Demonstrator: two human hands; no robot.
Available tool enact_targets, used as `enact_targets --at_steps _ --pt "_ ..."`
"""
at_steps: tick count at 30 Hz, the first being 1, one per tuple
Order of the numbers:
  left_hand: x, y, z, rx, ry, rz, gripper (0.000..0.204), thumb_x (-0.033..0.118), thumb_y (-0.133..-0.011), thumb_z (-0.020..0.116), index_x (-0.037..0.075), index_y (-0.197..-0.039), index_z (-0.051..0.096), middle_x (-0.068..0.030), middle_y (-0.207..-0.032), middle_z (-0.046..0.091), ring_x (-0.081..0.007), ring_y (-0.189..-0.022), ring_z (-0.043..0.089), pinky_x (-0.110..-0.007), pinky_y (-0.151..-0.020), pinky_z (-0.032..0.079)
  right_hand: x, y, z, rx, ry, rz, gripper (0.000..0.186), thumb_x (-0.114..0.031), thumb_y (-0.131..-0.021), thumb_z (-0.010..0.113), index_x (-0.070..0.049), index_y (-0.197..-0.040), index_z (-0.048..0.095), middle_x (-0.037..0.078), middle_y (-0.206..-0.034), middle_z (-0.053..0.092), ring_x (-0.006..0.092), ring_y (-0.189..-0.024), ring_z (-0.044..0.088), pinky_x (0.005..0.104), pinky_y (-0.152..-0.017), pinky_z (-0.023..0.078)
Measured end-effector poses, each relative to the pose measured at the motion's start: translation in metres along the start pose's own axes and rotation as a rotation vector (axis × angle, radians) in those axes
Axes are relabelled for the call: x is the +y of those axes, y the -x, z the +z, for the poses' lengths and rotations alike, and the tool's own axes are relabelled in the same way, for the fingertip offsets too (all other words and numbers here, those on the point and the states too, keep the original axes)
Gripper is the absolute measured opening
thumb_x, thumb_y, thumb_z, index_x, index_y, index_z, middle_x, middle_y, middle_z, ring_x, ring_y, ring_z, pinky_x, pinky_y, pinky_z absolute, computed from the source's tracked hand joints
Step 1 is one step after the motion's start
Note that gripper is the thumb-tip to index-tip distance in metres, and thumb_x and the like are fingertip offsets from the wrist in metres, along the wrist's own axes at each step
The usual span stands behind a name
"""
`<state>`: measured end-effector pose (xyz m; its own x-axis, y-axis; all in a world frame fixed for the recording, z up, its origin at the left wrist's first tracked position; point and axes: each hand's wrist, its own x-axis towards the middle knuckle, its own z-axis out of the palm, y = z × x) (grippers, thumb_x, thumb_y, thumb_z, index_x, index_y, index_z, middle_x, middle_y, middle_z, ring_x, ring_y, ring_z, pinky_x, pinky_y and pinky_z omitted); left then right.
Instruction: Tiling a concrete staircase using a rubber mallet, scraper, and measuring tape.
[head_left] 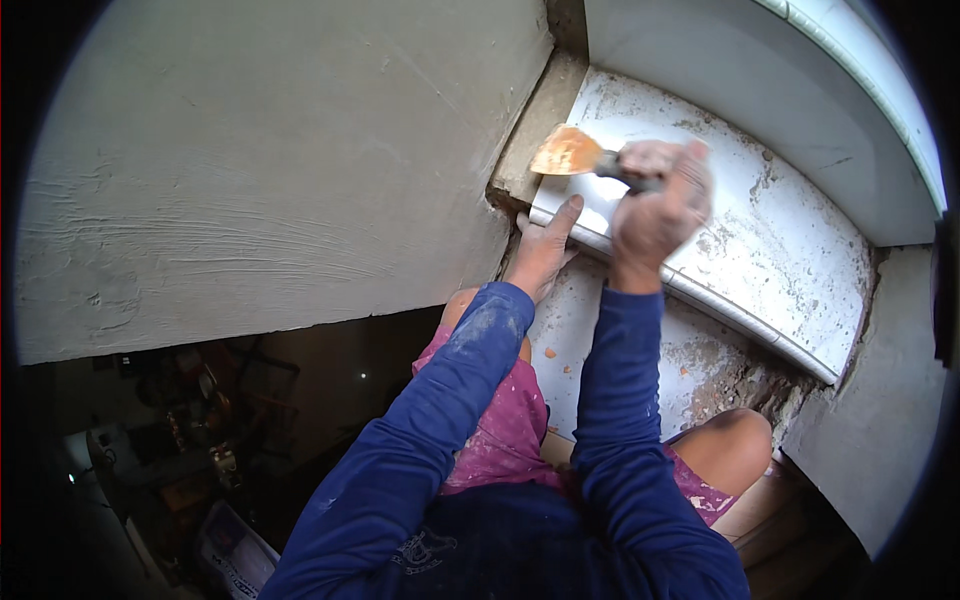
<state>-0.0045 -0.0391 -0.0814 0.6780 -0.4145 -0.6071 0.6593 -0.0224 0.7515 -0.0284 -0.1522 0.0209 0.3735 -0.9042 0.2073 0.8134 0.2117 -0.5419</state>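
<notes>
Two bare hands are at the glossy white, speckled rectangular step tile in front of you. Your left hand grips its rounded front edge near the left corner, thumb on top and fingertips below. Your right hand, blurred, is closed around the handle of an orange-bladed, dark-handled scraper, which sits above the tile's left end. You can't tell from this view whether the blade touches anything.

The likeliest trouble, as I judge it, is a knock to your left thumb: it lies just beside the scraper, so a hard or stray swing of the right hand could catch it. Sharp force near that left corner could also chip the glossy edge, particularly if the support beneath is uneven, which you can't see. An uneven pull by the left hand might tip the tile or rub its end against the smooth grey plastered wall.

The scraper's long axis runs nearly crosswise to you, rising slightly toward your left. Its flared blade points left, to the rough brown concrete strip beside the wall; its handle end points right, into your fist.
</notes>
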Motion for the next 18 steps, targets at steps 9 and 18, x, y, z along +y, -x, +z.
enact_targets --at_steps 9,18 --pt "0.007 0.004 0.003 -0.054 0.024 -0.014 0.069 0.042 -0.087 0.072 0.006 -0.136 0.039 -0.0097 -0.128 0.052 -0.0223 -0.115 0.055 -0.044 -0.092 0.050 0.036 -0.010 -0.008 -0.065 0.390 0.033 0.040 -0.026 -0.102 0.049 -0.006 -0.067 0.053 0.007 -0.060 0.058 0.0142 -0.056 0.057 0.0284 -0.054 0.051" --pt "0.009 0.012 0.006 -0.021 0.035 0.013 0.061 0.043 -0.087 0.071 0.005 -0.128 0.047 -0.0087 -0.116 0.060 -0.0189 -0.096 0.063 -0.033 -0.076 0.056 0.032 -0.021 0.005 -0.021 0.256 0.210 0.039 -0.028 -0.103 0.048 -0.009 -0.069 0.049 0.003 -0.059 0.052 0.0153 -0.054 0.051 0.0315 -0.058 0.049"
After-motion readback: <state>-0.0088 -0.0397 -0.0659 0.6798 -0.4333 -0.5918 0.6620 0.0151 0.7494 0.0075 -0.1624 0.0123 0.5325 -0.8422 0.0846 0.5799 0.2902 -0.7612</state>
